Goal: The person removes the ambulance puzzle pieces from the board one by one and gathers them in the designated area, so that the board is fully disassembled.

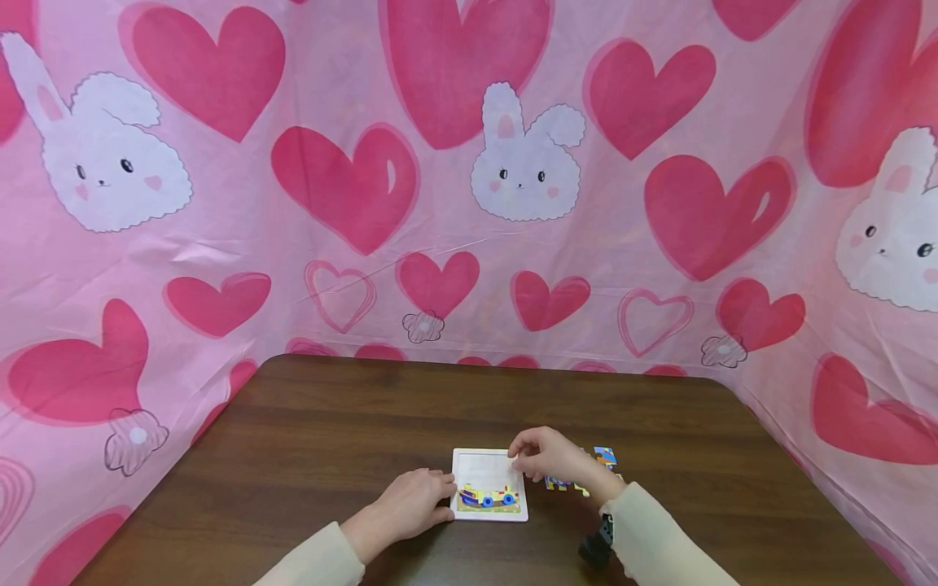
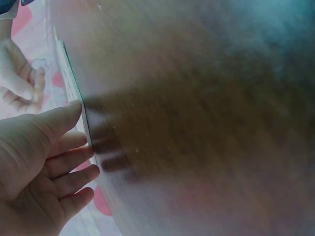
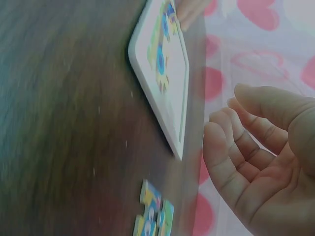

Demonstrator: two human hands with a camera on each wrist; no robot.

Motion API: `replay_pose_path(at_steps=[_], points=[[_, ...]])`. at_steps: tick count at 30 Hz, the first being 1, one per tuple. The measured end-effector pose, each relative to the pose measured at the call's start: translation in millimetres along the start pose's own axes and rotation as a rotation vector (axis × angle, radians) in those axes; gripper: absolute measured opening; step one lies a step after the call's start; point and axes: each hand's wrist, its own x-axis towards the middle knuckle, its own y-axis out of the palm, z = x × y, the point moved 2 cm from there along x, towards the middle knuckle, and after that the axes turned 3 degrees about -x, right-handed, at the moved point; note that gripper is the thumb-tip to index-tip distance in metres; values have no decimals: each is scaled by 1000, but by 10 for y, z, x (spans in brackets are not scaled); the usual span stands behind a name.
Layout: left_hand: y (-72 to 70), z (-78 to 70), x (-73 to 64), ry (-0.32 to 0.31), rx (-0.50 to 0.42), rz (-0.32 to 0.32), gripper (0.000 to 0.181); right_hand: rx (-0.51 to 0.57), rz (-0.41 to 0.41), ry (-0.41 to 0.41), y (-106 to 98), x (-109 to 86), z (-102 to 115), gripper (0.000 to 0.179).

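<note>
A square puzzle board (image 1: 489, 485) with a white frame lies on the table, its lower part filled with joined pieces showing a yellow and blue vehicle (image 1: 488, 498). At the board's left edge rests my left hand (image 1: 410, 503), its thumb and fingers touching the frame without curling round it. My right hand (image 1: 553, 456) hovers over the board's upper right corner. In the right wrist view its fingers (image 3: 221, 147) bend loosely, apart from the thumb, and no piece shows between them. Loose puzzle pieces (image 1: 605, 456) lie to the board's right, partly hidden by the right hand and forearm.
A dark brown wooden table (image 1: 352, 415) carries everything. Pink cloth (image 1: 447, 203) printed with hearts and rabbits hangs around its back and sides. A black device (image 1: 597, 547) is strapped to the right wrist.
</note>
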Motion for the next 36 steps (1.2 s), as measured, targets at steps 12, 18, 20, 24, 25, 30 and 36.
replay_pose_path(at_steps=[12,18,20,24,25,30,36], points=[[13,7,7,8,4,-13,17,-22,65,-41,247,81,138,8],[19,11,11,12,8,-11,17,-52,90,-54,372,130,189,9],[21,11,11,15,17,-16,17,-53,97,-57,406,145,214,9],[22,10,9,19,27,-27,17,-35,120,-42,471,166,230,10],[21,9,9,18,26,-31,17,-25,127,-34,485,169,229,10],[17,8,7,17,25,-43,17,-28,128,-3,538,176,201,12],[17,12,8,19,30,-39,17,-87,114,-7,565,188,181,15]])
